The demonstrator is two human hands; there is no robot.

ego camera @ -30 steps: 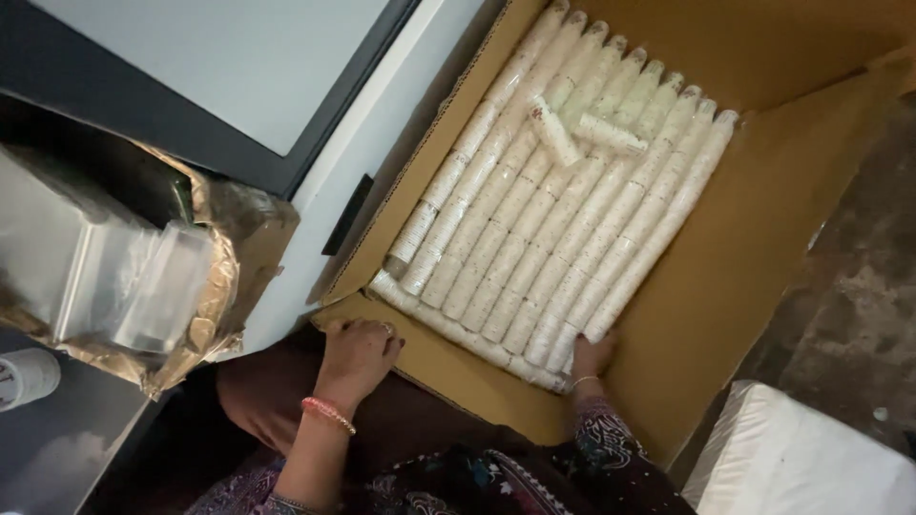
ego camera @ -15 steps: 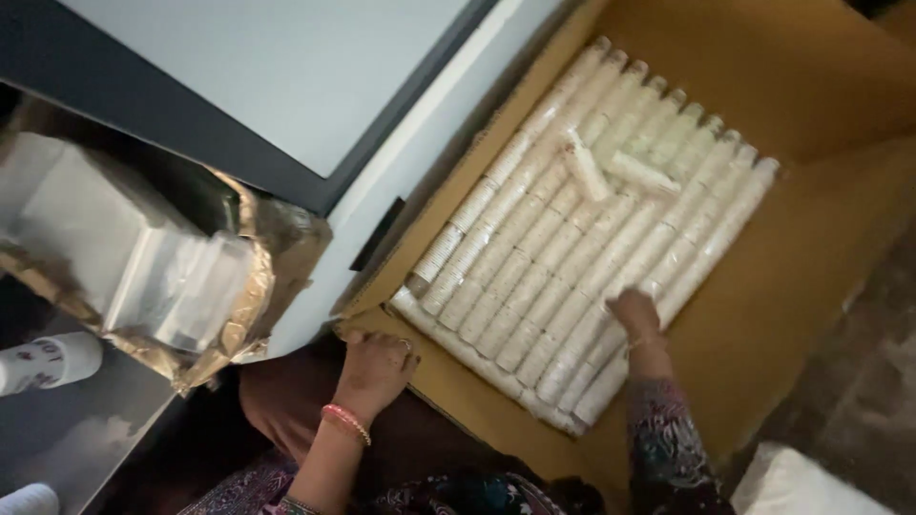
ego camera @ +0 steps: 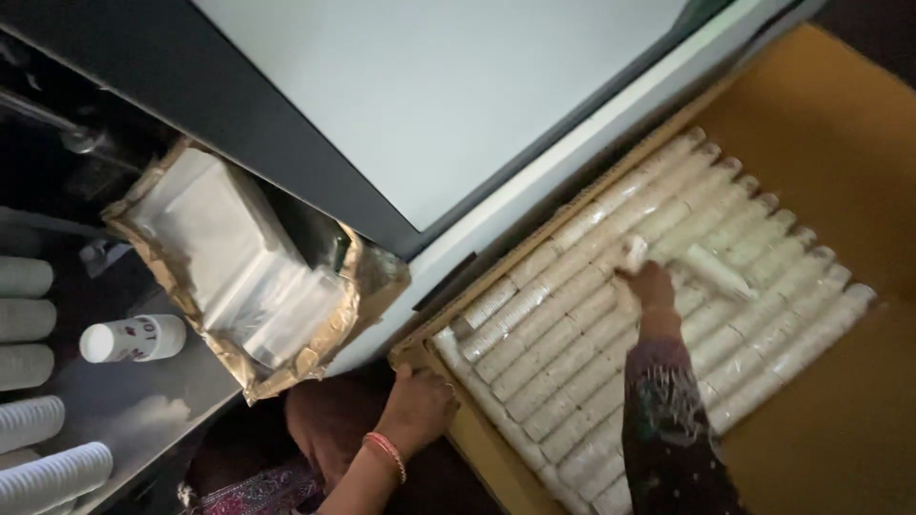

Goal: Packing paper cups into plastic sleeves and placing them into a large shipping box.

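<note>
Two hands | right hand (ego camera: 653,284) apparently gripping paper-cup stack (ego camera: 634,254) | left hand (ego camera: 416,412) on cardboard box (ego camera: 800,114)

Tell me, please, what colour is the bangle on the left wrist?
The bangle looks pink-orange, in the head view.

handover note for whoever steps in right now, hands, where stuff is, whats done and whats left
Left hand: resting on the near corner edge of the cardboard box, holding nothing.
Right hand: reached into the box, fingers at a short loose cup stack lying on top of the rows; grip not clear.
A second loose cup stack lies just beside it.
Sleeved rows of paper cups fill the box floor side by side.
Done: nothing lifted out that shows here.
Left: both loose stacks sit on top of the rows.
</note>
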